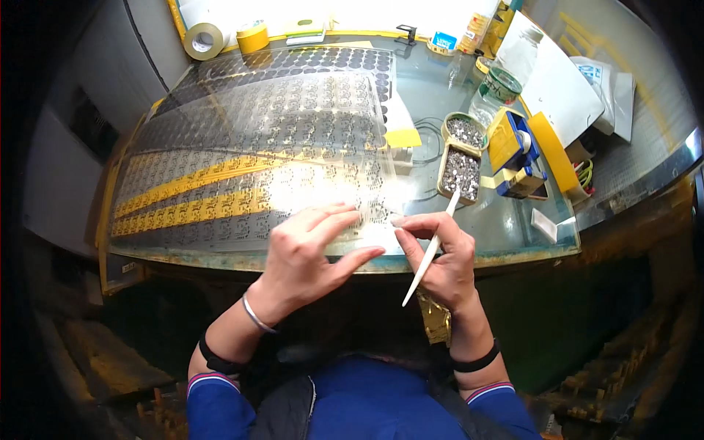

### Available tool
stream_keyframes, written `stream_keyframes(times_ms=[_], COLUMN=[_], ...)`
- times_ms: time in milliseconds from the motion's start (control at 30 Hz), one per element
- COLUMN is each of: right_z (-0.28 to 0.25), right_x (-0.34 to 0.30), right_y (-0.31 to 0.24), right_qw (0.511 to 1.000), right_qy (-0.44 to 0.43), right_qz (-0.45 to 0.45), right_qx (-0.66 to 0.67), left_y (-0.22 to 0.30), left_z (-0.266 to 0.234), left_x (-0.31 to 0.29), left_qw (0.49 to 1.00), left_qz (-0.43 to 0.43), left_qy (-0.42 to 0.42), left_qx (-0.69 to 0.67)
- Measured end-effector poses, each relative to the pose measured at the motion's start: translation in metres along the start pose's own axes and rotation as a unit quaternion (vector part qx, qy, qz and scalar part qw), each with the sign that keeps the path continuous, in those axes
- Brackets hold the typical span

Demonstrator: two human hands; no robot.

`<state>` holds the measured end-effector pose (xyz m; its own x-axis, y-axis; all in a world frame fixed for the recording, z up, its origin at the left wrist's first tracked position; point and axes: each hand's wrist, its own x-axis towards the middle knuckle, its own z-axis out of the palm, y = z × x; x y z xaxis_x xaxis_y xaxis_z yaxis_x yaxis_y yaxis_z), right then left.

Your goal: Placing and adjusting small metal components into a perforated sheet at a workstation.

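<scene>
A large clear film sheet (242,132) printed with rows of small dark marks lies on the glass-topped table (513,242). Near its front right corner, my left hand (304,253) rests with fingers spread and the thumb pointing right. My right hand (451,264) is closed around a slim white pointed stick (422,277), held slantwise like a pen. Its thumb and forefinger come together close to the sheet's right edge; whether they pinch anything small is hard to see. Bright glare washes out the film around my fingertips.
Right of the sheet stands an opened tin (460,172) of small grey and white bits. Beyond it are a blue and yellow tape dispenser (517,150), a glass jar (501,86) and a white board (557,81). Tape rolls (204,41) sit at the far left.
</scene>
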<state>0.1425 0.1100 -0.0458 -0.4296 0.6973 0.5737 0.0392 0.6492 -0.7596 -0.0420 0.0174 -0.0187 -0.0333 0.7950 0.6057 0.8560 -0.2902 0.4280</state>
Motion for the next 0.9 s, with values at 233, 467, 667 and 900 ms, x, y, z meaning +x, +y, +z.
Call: stream_keyframes(times_ms=[233, 467, 667, 900], right_z=[0.001, 0.001, 0.003, 0.005], right_x=[0.001, 0.002, 0.002, 0.006], right_y=[-0.002, -0.002, -0.003, -0.007], right_qw=[1.000, 1.000, 1.000, 0.996], right_qy=[-0.020, 0.004, 0.001, 0.001], right_qz=[-0.002, -0.007, 0.010, 0.085], right_qx=[-0.019, -0.021, 0.005, -0.026], left_y=[-0.007, -0.013, -0.006, -0.006], left_z=[0.011, 0.011, 0.011, 0.008], left_x=[0.000, 0.001, 0.004, 0.001], left_qw=[0.998, 0.997, 0.998, 1.000], left_qz=[-0.063, -0.065, -0.039, 0.006], left_qy=[-0.001, -0.010, 0.033, -0.008], left_qx=[0.002, -0.036, -0.020, 0.025])
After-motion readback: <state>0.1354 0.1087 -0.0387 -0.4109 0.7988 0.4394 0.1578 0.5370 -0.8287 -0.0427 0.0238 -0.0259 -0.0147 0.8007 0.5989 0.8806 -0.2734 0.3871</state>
